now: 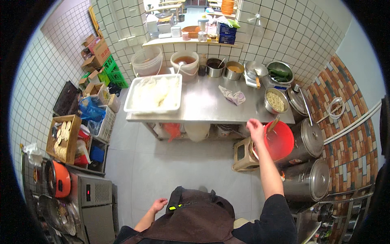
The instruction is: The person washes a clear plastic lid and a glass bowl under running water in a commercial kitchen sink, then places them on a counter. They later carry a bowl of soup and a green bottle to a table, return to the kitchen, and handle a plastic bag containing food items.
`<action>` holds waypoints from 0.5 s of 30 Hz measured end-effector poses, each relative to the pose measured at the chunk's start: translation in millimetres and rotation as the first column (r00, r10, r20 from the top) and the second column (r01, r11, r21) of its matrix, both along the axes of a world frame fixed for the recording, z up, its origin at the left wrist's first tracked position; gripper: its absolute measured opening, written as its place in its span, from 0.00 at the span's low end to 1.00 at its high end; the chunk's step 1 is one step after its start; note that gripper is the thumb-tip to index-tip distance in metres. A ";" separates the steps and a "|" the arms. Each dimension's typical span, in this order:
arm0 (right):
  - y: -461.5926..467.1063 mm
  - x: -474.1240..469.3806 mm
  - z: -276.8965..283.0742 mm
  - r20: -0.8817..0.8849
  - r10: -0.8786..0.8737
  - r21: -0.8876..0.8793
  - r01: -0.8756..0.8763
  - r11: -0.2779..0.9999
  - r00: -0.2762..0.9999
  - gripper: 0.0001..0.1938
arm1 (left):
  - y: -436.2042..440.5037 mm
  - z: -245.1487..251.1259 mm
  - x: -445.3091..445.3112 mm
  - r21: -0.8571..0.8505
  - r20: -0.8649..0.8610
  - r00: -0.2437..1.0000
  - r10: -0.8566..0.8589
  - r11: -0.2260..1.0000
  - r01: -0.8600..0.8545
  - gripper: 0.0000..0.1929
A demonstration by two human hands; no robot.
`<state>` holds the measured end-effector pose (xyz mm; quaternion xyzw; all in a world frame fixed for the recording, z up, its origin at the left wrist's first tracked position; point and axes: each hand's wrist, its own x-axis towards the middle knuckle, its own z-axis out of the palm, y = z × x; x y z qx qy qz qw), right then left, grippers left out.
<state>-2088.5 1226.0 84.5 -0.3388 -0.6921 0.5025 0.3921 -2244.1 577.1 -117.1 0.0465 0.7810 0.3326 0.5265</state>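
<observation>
My right hand [255, 129] is stretched forward by the front edge of the steel table [195, 114], left of a red bucket [281, 143]. Its fingers are bent, and whether they grip anything small cannot be made out. A wooden handle [273, 123] leans out of the bucket. The bucket stands beside a beige plastic stool [243, 155], partly hidden by my forearm. Low at my side, my left hand [159, 205] hangs loosely curled with nothing seen in it. A crumpled cloth [232, 95] and a steel bowl of pale diced food [275, 101] lie on the table.
A white tray of pale food [129, 100] covers the table's left end. Pots, plastic buckets [184, 65] and a bowl of green vegetables [279, 73] line the back. Large lidded steel pots [318, 180] stand at right. Boxes, crates and an orange cooker [61, 180] crowd the left.
</observation>
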 end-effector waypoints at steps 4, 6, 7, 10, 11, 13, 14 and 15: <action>82.4 -73.9 75.7 -0.045 -0.016 0.161 0.023 0.987 0.999 0.12 | 27.8 -27.4 -44.6 -0.059 0.113 0.987 0.113 0.992 -0.107 0.16; 101.3 -90.6 96.5 -0.098 -0.037 0.171 0.054 0.984 0.995 0.12 | 37.6 -41.1 -76.7 -0.105 0.062 0.996 0.057 0.993 -0.050 0.13; 113.3 -101.8 109.0 -0.165 -0.013 0.184 0.043 0.982 0.986 0.12 | 49.0 -46.2 -103.1 -0.089 0.030 0.997 0.071 0.994 -0.068 0.13; 149.0 -117.0 140.1 -0.109 -0.082 0.258 0.108 0.960 0.991 0.12 | 91.7 -49.8 -154.4 -0.035 0.041 0.980 0.193 0.981 -0.192 0.11; 162.7 -125.9 147.8 -0.099 -0.093 0.307 0.119 0.944 0.991 0.12 | 110.9 -44.0 -174.9 -0.011 0.044 0.964 0.263 0.965 -0.263 0.11; 195.1 -136.9 164.1 -0.132 -0.111 0.329 0.149 0.932 0.985 0.13 | 151.1 -26.4 -208.0 0.048 0.036 0.940 0.338 0.939 -0.339 0.11; 212.8 -144.1 171.6 -0.177 -0.112 0.325 0.166 0.931 0.978 0.14 | 172.0 -17.3 -218.9 0.090 0.027 0.937 0.347 0.933 -0.348 0.11; 231.2 -152.8 179.1 -0.221 -0.119 0.315 0.186 0.931 0.968 0.15 | 191.0 -8.3 -227.8 0.118 0.002 0.928 0.372 0.922 -0.370 0.11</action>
